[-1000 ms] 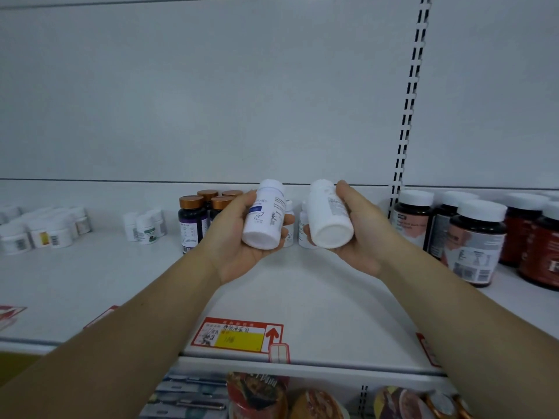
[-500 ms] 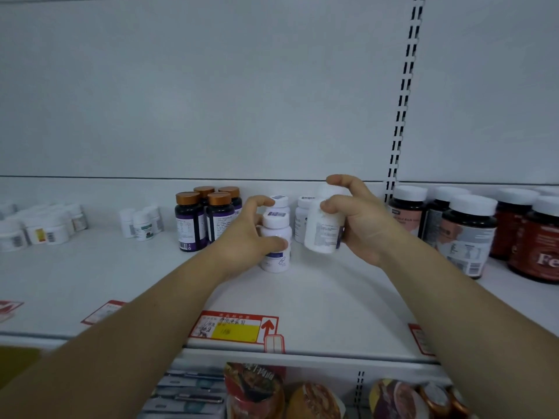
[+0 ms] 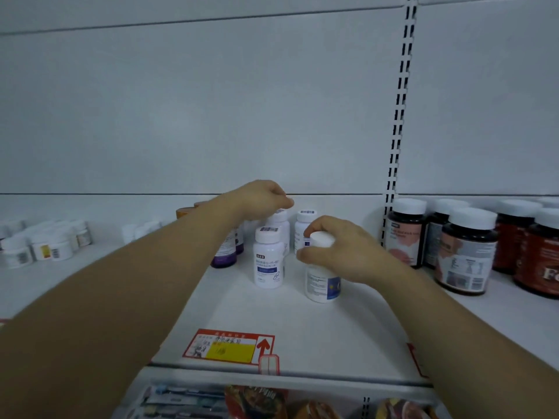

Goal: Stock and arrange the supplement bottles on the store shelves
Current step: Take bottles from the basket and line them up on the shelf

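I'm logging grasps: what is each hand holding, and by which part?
The right hand grips the nearest white bottle by its cap. The left hand curls above a rear white bottle; any hold there cannot be told.

On the shelf (image 3: 332,334), a front left bottle (image 3: 268,261) and a front right bottle (image 3: 320,282), under the right hand (image 3: 348,255), stand before a rear left bottle (image 3: 279,220) and a rear right bottle (image 3: 304,229). Small jars (image 3: 57,249) sit far left, large bottles (image 3: 467,252) right, a price tag (image 3: 230,347) at the front edge.
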A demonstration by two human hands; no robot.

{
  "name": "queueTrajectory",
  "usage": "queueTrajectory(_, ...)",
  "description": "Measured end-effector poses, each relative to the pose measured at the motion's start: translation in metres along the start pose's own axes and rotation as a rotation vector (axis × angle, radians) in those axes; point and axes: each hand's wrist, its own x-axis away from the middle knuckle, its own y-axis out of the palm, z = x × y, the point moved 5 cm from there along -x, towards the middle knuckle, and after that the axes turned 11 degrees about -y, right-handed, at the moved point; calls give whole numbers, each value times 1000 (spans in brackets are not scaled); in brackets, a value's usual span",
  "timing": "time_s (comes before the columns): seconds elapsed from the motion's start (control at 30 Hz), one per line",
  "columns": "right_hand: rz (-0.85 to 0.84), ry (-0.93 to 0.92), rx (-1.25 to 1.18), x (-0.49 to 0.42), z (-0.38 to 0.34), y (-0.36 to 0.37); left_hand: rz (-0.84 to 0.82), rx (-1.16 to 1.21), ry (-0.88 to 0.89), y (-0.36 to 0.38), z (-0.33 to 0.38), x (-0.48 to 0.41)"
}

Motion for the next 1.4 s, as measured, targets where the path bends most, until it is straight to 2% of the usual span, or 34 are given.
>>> queueTrajectory(0.13,27,-23,28,-1,1,3,-111,-116,-93,13,-3,-23)
queueTrajectory(0.3,17,-25,65,-3,3,3,-43,-72,-55,21,-8,-39)
queueTrajectory(0.4,26,-12,44,-2,0,-1,49,138,-11,12,-9,-36)
queueTrajectory(0.5,150,-22,15,-4,-9,-11,110,385,36,-5,-7,-22)
queueTrajectory(0.63,216,-3,123,-22,-24,-30,92,711,92,-25,-6,2)
queueTrajectory(0.77,93,31,224,-56,-35,-39,43,928,100,-33,-10,21)
queueTrajectory(0.87,-116,89,418,-79,-24,-25,-30,1045,102,-33,-16,36)
queueTrajectory(0.97,-292,182,468,-89,1,-11,-89,1106,106,-31,-23,50)
queueTrajectory(1.07,-266,104,633,-98,5,-4,-105,1140,90,-31,-27,61)
queueTrajectory(1.13,-169,32,683,-101,2,-5,-96,1166,70,-31,-27,66)
queueTrajectory(1.2,41,-24,463,-101,-5,-18,-76,1149,54,-32,-29,69)
queueTrajectory(1.3,332,-63,-174,-88,-27,-46,-54,1117,43,-32,-28,69)
queueTrajectory(1.4,305,-6,-721,-62,-49,-50,-66,1122,62,-28,-20,71)
